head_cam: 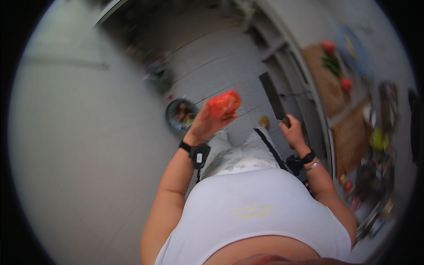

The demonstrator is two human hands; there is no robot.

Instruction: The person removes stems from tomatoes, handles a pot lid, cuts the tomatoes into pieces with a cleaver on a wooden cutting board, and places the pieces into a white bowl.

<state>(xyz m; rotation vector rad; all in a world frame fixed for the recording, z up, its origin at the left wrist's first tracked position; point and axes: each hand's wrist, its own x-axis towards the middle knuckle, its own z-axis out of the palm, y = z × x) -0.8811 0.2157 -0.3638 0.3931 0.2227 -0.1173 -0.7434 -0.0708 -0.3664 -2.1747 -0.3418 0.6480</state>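
Observation:
In my left hand (208,123) rests a cut red tomato (224,103), its wet inner flesh showing; whether it is one piece or two I cannot tell. My right hand (293,132) grips the wooden handle of a cleaver (272,95), whose broad dark blade points away from me. Blade and tomato are well apart, both held in the air over the floor. Below and left of the tomato stands a round waste bin (169,121) with food scraps in it, partly hidden by my left hand.
Along the right runs a counter with wooden cutting boards (351,139). Red tomatoes (328,47) and green peppers (331,65) lie at its far end, near a blurred blue plate (352,49). Open shelves (275,51) sit below. A plastic bag (160,78) is on the floor beyond the bin.

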